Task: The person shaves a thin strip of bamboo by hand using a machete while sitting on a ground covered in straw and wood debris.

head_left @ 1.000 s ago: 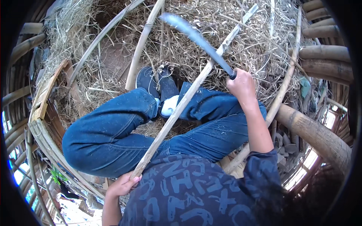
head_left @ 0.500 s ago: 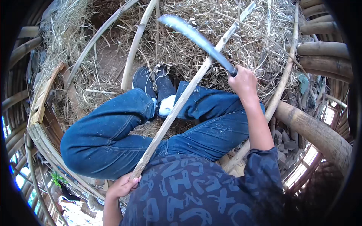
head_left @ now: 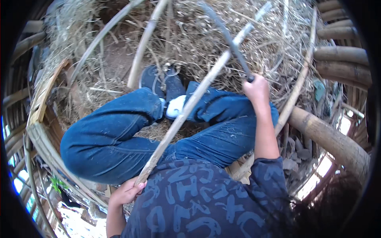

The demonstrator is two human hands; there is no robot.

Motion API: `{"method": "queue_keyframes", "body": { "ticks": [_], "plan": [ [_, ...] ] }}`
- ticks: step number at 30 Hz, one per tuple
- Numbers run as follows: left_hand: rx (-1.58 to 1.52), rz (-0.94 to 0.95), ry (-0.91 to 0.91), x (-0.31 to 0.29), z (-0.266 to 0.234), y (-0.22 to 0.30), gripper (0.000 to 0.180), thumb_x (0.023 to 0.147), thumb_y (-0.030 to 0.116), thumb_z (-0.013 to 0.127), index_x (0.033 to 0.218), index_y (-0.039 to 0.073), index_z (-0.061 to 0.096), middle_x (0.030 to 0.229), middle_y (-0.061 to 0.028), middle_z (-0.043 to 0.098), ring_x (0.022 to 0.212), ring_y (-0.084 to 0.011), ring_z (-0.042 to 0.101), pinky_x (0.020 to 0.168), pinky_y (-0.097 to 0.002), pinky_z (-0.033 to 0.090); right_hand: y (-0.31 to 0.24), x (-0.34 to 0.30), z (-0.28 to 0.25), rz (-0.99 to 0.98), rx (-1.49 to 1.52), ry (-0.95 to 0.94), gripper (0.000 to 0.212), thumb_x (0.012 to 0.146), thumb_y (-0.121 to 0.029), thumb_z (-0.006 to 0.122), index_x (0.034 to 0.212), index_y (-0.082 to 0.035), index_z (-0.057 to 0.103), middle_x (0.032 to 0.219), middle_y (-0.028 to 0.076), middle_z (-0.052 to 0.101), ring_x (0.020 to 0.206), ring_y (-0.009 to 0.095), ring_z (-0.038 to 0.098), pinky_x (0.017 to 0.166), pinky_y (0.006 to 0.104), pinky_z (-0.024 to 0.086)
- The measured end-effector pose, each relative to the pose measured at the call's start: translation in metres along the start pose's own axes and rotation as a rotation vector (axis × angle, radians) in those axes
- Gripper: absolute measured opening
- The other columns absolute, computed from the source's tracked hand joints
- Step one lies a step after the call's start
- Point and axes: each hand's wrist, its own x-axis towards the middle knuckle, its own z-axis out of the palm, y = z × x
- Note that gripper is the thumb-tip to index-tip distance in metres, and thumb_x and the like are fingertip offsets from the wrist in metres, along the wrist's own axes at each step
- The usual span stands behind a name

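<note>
So the person was sitting cross-legged on a straw-covered floor, blue jeans (head_left: 107, 137) folded out to both sides and dark shoes (head_left: 173, 85) crossed in the middle. The main thing here was a long pale stick (head_left: 193, 104) lying on a slant over the lap: near end down by the left hip, right against the dark patterned shirt (head_left: 190, 202), far end up toward the far edge of the floor, over the straw (head_left: 198, 29).

Left hand (head_left: 127, 191): grip closed around the stick's near end, thumb over it. Right hand (head_left: 256, 89): grip clamped on the black handle of a long knife (head_left: 229, 37), held out above the right shin. The blade pointed away toward the far edge and crossed over the stick's upper part. It was a bit blurry, so I honestly couldn't tell if the metal was touching the wood or just above it.

Around that: a pale pole (head_left: 145, 41) lay just past the shoes, running to the far edge of the floor, with a bent strip (head_left: 101, 35) to its left. Along the floor's right edge was another long pole (head_left: 298, 89), with a thick bamboo trunk (head_left: 329, 137) just beside it. Over by the left edge stood a slatted wooden piece (head_left: 48, 93), well apart from both hands.
</note>
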Motion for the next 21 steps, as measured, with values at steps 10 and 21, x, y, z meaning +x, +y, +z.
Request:
{"method": "queue_keyframes", "body": {
  "ticks": [10,21],
  "plan": [
    [0.547,0.280,0.444,-0.024,0.044,0.041,0.017,0.092,0.014,0.055,0.093,0.000,0.046,0.071,-0.0224,0.056,0.068,-0.0415,0.057,0.063,-0.0444,0.045,-0.024,-0.071,0.008,-0.248,0.313,0.084,0.016,0.072,-0.013,0.066,0.072,0.002,0.061,0.057,0.015,0.058,0.051,0.024,0.058,0.055,0.0366,0.046],
    [0.866,0.403,0.886,-0.072,0.054,0.077,0.019,0.086,0.018,0.061,0.088,0.001,0.053,0.068,-0.0230,0.060,0.068,-0.0438,0.060,0.061,-0.0516,0.045,-0.023,-0.116,-0.002,-0.257,0.887,-0.136,0.010,0.081,-0.006,0.071,0.079,-0.001,0.063,0.062,0.000,0.058,0.053,0.006,0.055,0.047,0.0217,0.041]
  ]
}}
